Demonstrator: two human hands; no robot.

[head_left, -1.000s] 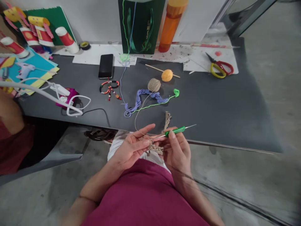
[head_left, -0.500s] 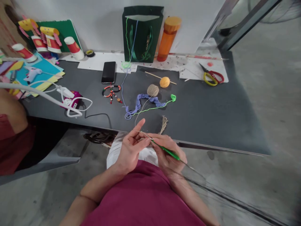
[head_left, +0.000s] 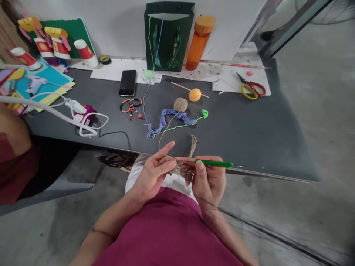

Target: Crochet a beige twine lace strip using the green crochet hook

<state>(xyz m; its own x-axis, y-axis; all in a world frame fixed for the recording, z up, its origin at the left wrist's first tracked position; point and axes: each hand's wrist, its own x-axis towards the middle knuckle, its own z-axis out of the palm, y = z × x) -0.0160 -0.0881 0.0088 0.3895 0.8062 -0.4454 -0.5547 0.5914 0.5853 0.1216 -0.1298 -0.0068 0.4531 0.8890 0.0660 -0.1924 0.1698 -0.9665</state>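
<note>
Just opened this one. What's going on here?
A person is working with both hands. Their right hand grips a green crochet hook, its thin shaft pointing toward the left hand, and a tan twine crochet piece sits between the hands. A strand rises from the left hand toward a twine ball on the dark table, beside a purple crocheted strip.

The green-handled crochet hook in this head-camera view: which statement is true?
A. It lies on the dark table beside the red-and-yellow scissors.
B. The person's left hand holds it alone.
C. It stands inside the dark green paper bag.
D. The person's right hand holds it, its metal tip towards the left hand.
D: the right hand grips the green-handled crochet hook, whose thin metal tip points to the left hand.
</note>
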